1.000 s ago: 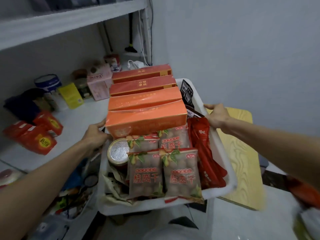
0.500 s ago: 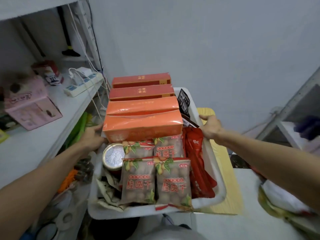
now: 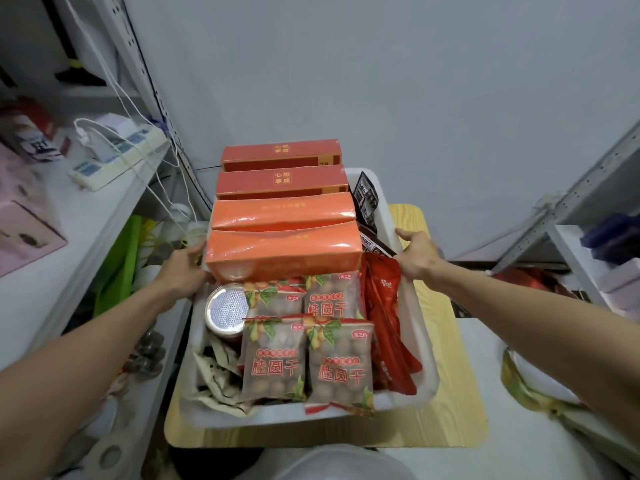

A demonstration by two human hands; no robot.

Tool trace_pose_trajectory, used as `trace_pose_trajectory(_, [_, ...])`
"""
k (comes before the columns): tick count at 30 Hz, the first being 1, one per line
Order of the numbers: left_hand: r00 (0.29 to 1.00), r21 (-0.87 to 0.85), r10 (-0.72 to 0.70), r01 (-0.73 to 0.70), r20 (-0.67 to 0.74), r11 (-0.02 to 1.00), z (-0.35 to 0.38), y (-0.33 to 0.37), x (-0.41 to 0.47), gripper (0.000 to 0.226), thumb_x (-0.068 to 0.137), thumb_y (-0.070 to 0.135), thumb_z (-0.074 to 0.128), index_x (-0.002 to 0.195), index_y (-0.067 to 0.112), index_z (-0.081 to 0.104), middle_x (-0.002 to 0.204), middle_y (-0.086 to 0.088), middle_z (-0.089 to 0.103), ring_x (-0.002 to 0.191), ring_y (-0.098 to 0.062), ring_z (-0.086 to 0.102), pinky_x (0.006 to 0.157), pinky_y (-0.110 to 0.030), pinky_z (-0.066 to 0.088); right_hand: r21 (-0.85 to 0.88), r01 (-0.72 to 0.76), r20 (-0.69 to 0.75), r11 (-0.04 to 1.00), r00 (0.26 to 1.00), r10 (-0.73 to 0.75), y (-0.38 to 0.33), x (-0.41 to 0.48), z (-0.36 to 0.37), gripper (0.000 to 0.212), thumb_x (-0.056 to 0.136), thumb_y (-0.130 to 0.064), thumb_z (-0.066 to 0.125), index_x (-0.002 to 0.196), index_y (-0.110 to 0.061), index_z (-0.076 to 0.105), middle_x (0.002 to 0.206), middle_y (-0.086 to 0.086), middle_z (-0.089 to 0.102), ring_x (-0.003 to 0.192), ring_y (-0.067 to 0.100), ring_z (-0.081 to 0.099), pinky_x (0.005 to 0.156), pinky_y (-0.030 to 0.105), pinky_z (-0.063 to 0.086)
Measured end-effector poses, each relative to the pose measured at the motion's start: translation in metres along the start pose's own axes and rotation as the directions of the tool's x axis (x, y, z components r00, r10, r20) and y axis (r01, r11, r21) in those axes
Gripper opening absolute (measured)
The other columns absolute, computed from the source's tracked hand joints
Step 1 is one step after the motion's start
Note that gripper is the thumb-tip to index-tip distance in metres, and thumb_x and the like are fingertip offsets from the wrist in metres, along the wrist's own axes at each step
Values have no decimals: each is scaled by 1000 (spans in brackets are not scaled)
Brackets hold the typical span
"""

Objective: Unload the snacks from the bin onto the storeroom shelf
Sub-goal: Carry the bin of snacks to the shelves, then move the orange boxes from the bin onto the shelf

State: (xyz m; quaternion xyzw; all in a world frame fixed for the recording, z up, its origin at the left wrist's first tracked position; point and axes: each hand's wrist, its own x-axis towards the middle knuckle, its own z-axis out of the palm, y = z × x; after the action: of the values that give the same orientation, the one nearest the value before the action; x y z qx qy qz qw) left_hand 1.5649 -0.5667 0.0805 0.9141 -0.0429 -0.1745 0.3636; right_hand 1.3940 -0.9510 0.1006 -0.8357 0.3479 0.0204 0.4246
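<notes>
A: Where was the white bin (image 3: pixel 270 415) at that moment, and how was it held?

B: It was over the wooden top (image 3: pixel 450 393), with its far end reaching past the far edge of the wood; I could not tell if it rested there or hung just above. The left hand (image 3: pixel 183 268) was clenched on the bin's left rim, beside the nearest of the orange boxes (image 3: pixel 284 251); the right hand (image 3: pixel 417 254) was grasping the right rim, just above the red packets (image 3: pixel 384 306).

A: And the snacks?

B: All inside; the red boxes (image 3: pixel 280 178) were at the far edge, the longan bags (image 3: pixel 306 358) at the near edge, the can (image 3: pixel 227 310) by the left wall; the unloading, I judged, had not begun.

A: How was this step to be done well?

B: In my opinion, the bin had to sit flat and fully on the wood before any hand let go; the boxes stood above the rim and could slide. After that, the boxes should go first, to the front edge of the shelf (image 3: pixel 86 230), away from the power strip (image 3: pixel 117 157).
</notes>
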Motion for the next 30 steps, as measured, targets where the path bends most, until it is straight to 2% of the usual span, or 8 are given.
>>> trace_pose_trajectory(3, [1000, 12, -16, 16, 1, 1000, 6, -2, 6, 67, 82, 3, 68, 141, 29, 51, 81, -16, 72, 57, -29, 60, 51, -38, 54, -40, -12, 1, 999, 1000, 12, 4, 7, 4, 84, 79, -24, 81, 151, -18, 40, 135, 10, 60, 114, 24, 61, 66, 10, 41])
trace_pose_trajectory(8, [999, 11, -38, 38, 6, 999, 15, -8, 15, 77, 79, 4, 73, 146, 30, 46, 80, -6, 74, 60, -20, 63, 56, -39, 57, -4, -45, 60, 999, 997, 45, 11, 13, 12, 107, 65, -44, 89, 153, -17, 35, 126, 12, 65, 112, 26, 63, 94, 34, 54])
trace_pose_trajectory(12, [998, -11, -65, 65, 5, 998, 15, -17, 20, 74, 81, 5, 72, 145, 32, 47, 78, -17, 73, 60, -25, 60, 63, -49, 58, -12, -48, 99, 999, 994, 49, 13, 16, 12, 103, 71, -37, 86, 155, -16, 30, 127, 14, 64, 112, 27, 63, 84, 27, 49])
trace_pose_trajectory(17, [996, -25, -34, 37, 85, 999, 14, -13, 16, 71, 87, -1, 65, 148, 29, 42, 85, -19, 69, 65, -26, 57, 54, -36, 50, -42, -53, 113, 998, 992, 57, 11, 17, 10, 98, 77, -30, 83, 156, -19, 27, 122, 13, 65, 99, 27, 67, 63, 26, 53])
trace_pose_trajectory(22, [993, -44, -32, 37, 114, 998, 12, -17, 12, 71, 87, 9, 71, 147, 33, 42, 90, -12, 69, 74, -33, 65, 58, -40, 55, -178, -65, 156, 982, 983, 93, 4, 12, 7, 81, 87, -12, 69, 156, -16, 25, 123, 10, 59, 95, 29, 64, 52, 27, 53])
trace_pose_trajectory(23, [991, -48, -42, 48, 125, 998, 11, -16, 12, 70, 87, 11, 72, 145, 36, 42, 92, -12, 69, 76, -34, 67, 56, -39, 57, -203, -73, 156, 976, 982, 106, 1, 10, 6, 78, 88, -10, 66, 155, -15, 28, 123, 11, 58, 97, 30, 64, 56, 29, 55])
trace_pose_trajectory(26, [996, -31, -37, 40, 80, 999, 1, -10, 9, 54, 87, 19, 73, 135, 36, 54, 92, -11, 71, 73, -29, 67, 56, -39, 58, -364, -9, 96, 931, 994, 47, -16, 2, -3, 65, 88, -5, 56, 150, -7, 38, 140, 16, 54, 123, 32, 56, 94, 35, 51])
trace_pose_trajectory(30, [996, 69, 25, -19, -89, 997, -21, 0, 9, 51, 85, 42, 71, 130, 20, 64, 109, -4, 74, 99, -24, 69, 91, -41, 54, -449, 164, -23, 878, 981, -195, -50, -10, -18, 52, 87, -9, 53, 138, -5, 52, 141, 13, 55, 131, 31, 50, 102, 39, 44])
